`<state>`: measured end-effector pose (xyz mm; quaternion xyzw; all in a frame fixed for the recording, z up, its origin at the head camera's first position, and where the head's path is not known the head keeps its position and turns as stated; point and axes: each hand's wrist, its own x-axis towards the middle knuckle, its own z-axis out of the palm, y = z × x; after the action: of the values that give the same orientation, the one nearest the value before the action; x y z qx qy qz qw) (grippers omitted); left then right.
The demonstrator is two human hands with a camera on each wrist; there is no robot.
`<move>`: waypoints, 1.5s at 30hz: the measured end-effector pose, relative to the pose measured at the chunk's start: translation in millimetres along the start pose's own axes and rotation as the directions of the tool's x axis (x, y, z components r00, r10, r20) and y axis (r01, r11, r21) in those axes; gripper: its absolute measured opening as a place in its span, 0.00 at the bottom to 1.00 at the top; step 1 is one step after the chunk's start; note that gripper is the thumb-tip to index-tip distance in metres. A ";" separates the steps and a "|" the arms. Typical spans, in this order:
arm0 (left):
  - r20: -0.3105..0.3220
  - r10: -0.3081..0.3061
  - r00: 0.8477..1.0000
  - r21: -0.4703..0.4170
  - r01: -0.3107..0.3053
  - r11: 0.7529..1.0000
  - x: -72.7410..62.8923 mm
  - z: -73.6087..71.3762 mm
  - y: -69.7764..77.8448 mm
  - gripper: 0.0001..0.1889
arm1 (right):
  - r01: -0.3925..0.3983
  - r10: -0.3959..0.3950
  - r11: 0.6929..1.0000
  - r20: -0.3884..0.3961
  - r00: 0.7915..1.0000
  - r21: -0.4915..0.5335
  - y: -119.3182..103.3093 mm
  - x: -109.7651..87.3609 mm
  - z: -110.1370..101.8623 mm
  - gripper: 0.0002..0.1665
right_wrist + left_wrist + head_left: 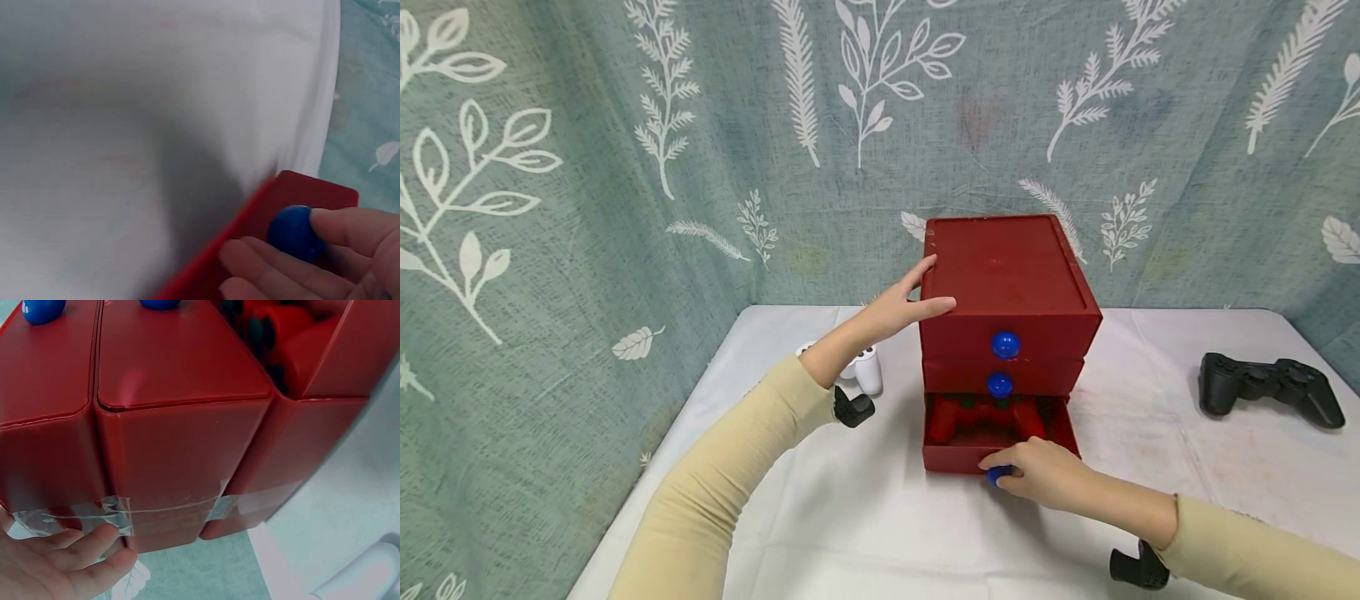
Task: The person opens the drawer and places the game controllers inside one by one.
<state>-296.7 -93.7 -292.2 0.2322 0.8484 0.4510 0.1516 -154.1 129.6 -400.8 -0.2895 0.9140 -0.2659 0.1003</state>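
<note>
Drawers stacked three high form a red plastic cabinet (pixel 1007 267) near the middle of the tabletop's (pixel 850 533) far edge, their fronts turned toward the near side. Its bottom drawer (pixel 951 460) stands drawn out, its sliding line running from far edge to near; the upper two sit closed, each with a round, glossy blue knob (upper knob (pixel 1006 345), middle knob (pixel 999 385)). The right hand (pixel 1047 473) pinches the lowest knob (pixel 996 475) between thumb and fingers, which partly cover it. The left hand (pixel 904 307) is spread wide at the cabinet's left side, thumb over the top rim; how firmly it presses, I cannot tell. Inside the open drawer lies a smooth red game controller (pixel 946 421), its two grips pointing toward the near edge, its rear part hidden beneath the drawer above. Clear, wrinkled tape (pixel 112 512) crosses the cabinet's side wall. A white controller (pixel 868 371), partly hidden by the left forearm, lies between cabinet and left edge. Toward the right edge rests a matte black controller (pixel 1270 387), its long axis roughly along the far edge. White cloth covers the tabletop, whose near edge is cut off; behind hangs a leaf-printed, grey-green curtain (pixel 737 125).
</note>
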 end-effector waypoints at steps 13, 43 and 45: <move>-0.001 0.002 1.000 -0.007 -0.002 1.000 1.9 0.1 -0.4 0.41 | -0.044 0.068 0.987 -0.152 0.986 0.153 22.9 10.4 3.3 0.16; -0.010 -0.020 1.000 0.019 0.020 1.000 1.4 0.3 0.4 0.43 | 0.048 0.004 0.991 -0.381 0.924 0.128 53.0 33.8 9.2 0.15; -0.009 -0.018 1.000 0.015 0.018 1.000 1.4 0.4 0.5 0.43 | 0.059 -0.010 0.992 -0.391 0.920 0.113 54.0 34.6 10.0 0.15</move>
<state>-297.6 -92.4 -292.1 0.2236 0.8546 0.4441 0.1499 -204.5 142.4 -439.6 -0.2404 0.8924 -0.3754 -0.0705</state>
